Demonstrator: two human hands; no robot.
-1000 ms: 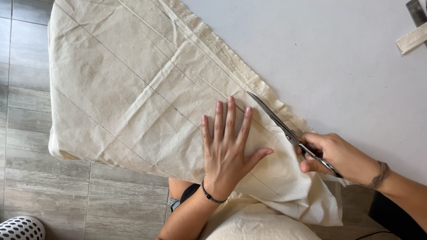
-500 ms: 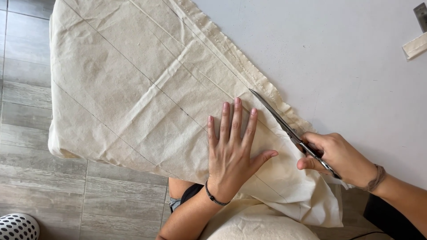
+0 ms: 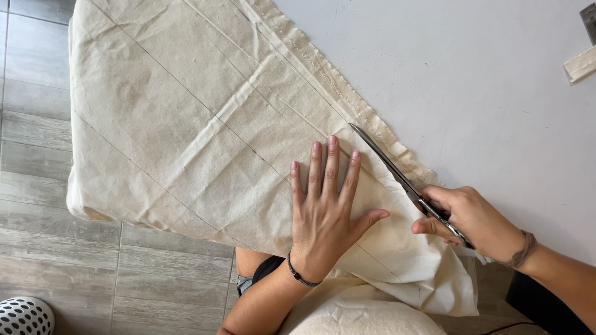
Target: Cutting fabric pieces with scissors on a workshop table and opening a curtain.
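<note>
A large piece of cream cloth (image 3: 198,111) lies over the left part of a white table (image 3: 484,93), creased and marked with thin drawn lines, its edge hanging over the table's side. My left hand (image 3: 326,205) lies flat on the cloth, fingers spread, pressing it down. My right hand (image 3: 475,220) grips the handles of long metal scissors (image 3: 388,164). The blades lie in the cloth just right of my left hand, pointing up and left along a line near the frayed edge.
A folded cream strip (image 3: 580,64) and a dark metal object (image 3: 590,22) sit at the table's far right corner. Grey wood-look floor (image 3: 37,186) shows at the left. A black-and-white dotted shoe (image 3: 25,316) is at the bottom left.
My left hand has slid a little forward and to the right on the cloth. The scissors and my right hand have stayed almost in place along the cut line.
</note>
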